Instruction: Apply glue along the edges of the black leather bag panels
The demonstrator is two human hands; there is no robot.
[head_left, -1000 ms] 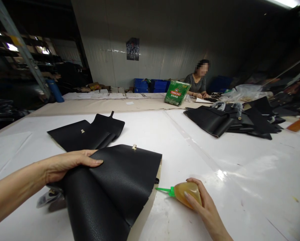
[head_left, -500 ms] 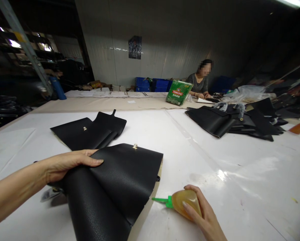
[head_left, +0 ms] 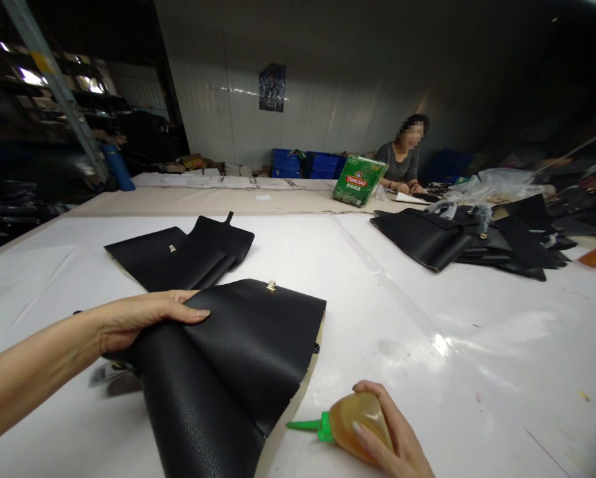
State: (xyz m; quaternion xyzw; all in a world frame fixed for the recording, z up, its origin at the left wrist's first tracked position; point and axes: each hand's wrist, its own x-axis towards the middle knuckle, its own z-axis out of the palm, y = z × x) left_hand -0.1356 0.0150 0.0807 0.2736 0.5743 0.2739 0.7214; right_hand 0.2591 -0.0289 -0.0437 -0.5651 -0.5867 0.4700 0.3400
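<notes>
My left hand (head_left: 151, 317) is closed on a folded black leather bag panel (head_left: 248, 352), thumb on top and fingers hidden beneath. A small gold clasp (head_left: 271, 285) sits near the panel's far edge, and a pale backing shows along its right edge. My right hand (head_left: 392, 431) is wrapped round a squeeze bottle of amber liquid, probably glue (head_left: 355, 421). The bottle lies tilted on its side, its green nozzle (head_left: 302, 425) pointing left at the pale edge. Whether the tip touches the edge I cannot tell.
Another black leather piece (head_left: 178, 255) lies just beyond my left hand on the white table (head_left: 427, 385). A pile of black bag parts (head_left: 477, 239) is at the right. Further back stands a green Tsingtao carton (head_left: 359, 180), beside a person (head_left: 402, 159) seated across the table.
My right hand has brought the bottle nearer to me and slightly left, its nozzle shifting down along the panel's edge. My left hand keeps its hold; the view has shifted slightly.
</notes>
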